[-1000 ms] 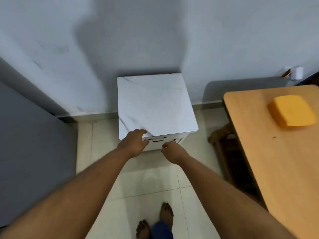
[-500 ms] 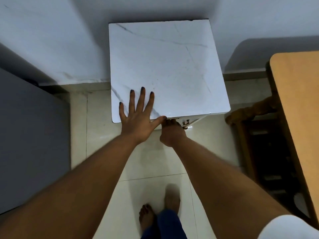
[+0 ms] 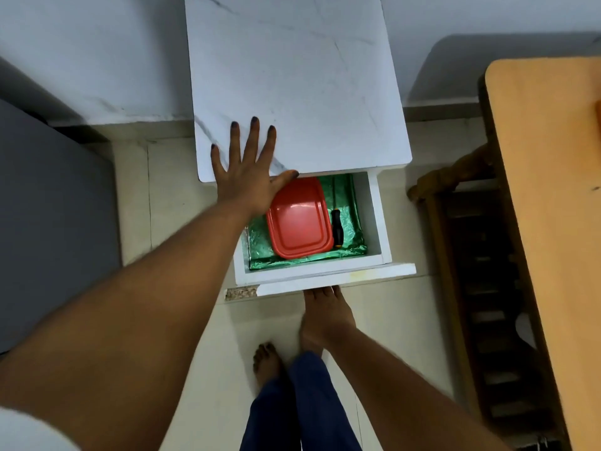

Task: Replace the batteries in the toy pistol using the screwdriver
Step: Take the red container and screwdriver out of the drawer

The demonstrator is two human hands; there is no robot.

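Note:
A screwdriver [image 3: 337,227] with a black and orange handle lies along the right side of an open white drawer [image 3: 374,216]. To its left in the drawer is a red lidded box [image 3: 297,219] on a green liner. My left hand [image 3: 245,170] presses flat on the front left corner of the marble-patterned cabinet top [image 3: 309,76], fingers spread and holding nothing. My right hand [image 3: 325,317] is at the drawer's front panel, with its fingertips hidden under the panel's lower edge.
A wooden table [image 3: 553,190] fills the right side, with a dark wooden chair [image 3: 481,288] tucked beside it. A grey surface [image 3: 48,206] stands at the left. My bare foot [image 3: 266,362] is on the tiled floor just in front of the drawer.
The drawer has come out toward me with my right hand on its front, showing the red box and the screwdriver. My left hand has stayed flat on the cabinet top.

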